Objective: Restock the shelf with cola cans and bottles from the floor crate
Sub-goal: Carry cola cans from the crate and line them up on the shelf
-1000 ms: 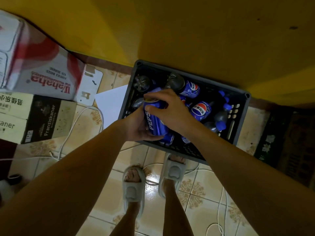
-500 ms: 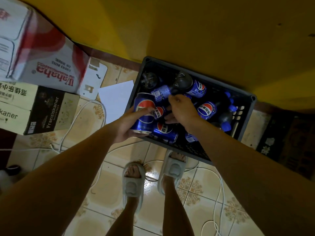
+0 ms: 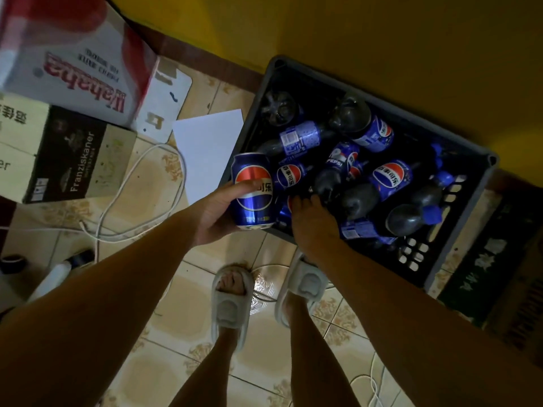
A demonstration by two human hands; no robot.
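Observation:
A dark plastic crate sits on the tiled floor against a yellow panel, filled with several blue cola cans and dark cola bottles lying at odd angles. My left hand grips one blue cola can upright, just over the crate's near left corner. My right hand reaches into the crate's near edge, its fingertips touching a can lying there, mostly hidden under the hand.
Cardboard boxes and a dark beer carton are stacked at the left. A white sheet and a white cable lie on the tiles. My slippered feet stand before the crate. A dark box sits to the right.
My left hand has taken the can alone and moved it to the crate's left corner. My right hand let go of it and dropped back among the cans near the front.

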